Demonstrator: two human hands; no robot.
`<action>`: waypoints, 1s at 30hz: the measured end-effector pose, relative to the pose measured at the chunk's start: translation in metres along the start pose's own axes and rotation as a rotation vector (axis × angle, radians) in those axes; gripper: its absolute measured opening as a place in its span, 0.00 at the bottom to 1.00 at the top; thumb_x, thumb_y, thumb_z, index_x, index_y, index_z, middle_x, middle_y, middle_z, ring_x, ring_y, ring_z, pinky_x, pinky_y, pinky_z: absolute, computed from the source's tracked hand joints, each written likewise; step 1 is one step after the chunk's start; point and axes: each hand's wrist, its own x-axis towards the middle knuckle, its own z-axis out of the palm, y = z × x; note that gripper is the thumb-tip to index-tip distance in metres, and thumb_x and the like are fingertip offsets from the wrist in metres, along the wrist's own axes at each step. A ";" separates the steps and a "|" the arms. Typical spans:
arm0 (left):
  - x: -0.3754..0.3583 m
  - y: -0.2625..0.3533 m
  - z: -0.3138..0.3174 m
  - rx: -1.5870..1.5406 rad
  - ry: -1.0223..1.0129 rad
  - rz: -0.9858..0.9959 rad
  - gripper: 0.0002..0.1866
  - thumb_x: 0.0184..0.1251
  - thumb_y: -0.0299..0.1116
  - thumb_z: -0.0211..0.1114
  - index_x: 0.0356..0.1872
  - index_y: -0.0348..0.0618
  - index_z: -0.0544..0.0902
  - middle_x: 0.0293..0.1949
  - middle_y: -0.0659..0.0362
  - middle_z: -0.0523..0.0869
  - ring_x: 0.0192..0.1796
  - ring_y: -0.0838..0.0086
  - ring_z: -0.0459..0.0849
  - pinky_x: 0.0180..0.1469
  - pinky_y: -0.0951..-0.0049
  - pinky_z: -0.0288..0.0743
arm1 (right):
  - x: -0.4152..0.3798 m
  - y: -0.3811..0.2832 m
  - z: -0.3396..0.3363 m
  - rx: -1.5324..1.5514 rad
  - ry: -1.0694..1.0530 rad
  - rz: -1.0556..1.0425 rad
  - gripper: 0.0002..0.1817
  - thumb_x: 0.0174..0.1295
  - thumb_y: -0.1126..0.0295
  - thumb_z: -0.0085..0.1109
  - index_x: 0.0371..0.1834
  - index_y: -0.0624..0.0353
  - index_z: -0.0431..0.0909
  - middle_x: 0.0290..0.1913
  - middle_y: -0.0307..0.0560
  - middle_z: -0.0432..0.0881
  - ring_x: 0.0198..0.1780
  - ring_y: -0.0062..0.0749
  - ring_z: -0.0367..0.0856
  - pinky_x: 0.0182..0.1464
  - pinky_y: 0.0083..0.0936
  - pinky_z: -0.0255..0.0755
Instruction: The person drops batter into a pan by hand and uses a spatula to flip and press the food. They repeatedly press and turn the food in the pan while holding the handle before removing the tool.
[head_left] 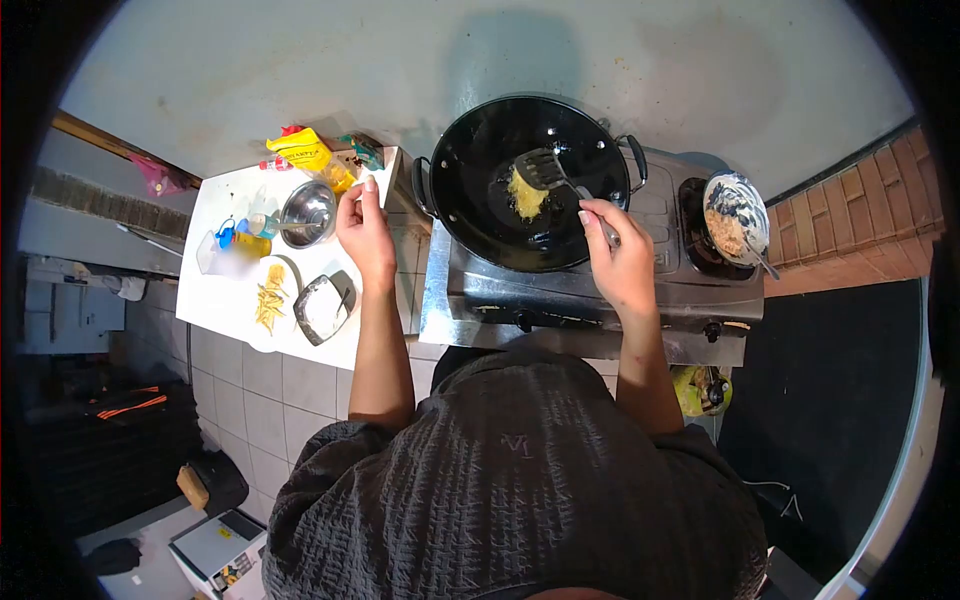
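My right hand point(621, 255) is closed round the handle of a slotted spatula point(541, 169). The spatula's dark blade reaches into a black wok point(475, 225) and touches a yellow, frying piece of food point(526, 199). Shiny oil surrounds that piece at the wok's bottom. My left hand point(366, 235) is raised left of the wok, beside its left handle. Its fingers are loosely bent and slightly apart, with nothing visible between them. Under the wok stands a metal gas stove point(480, 308).
Left, a white table point(215, 300) bears a steel bowl point(308, 213), a plate with pale strips point(270, 300), a square dish of white powder point(324, 309) and a yellow packet point(305, 150). A bowl of brownish mixture point(727, 232) with a spoon rests at the stove's right. A wall rises behind.
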 end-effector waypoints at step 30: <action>0.030 -0.017 0.021 0.324 -0.232 -0.056 0.14 0.63 0.39 0.69 0.32 0.35 0.83 0.24 0.66 0.79 0.27 0.85 0.71 0.31 0.82 0.66 | 0.022 0.002 0.009 -0.103 0.179 0.099 0.09 0.65 0.65 0.57 0.39 0.59 0.82 0.35 0.57 0.85 0.39 0.55 0.84 0.40 0.38 0.77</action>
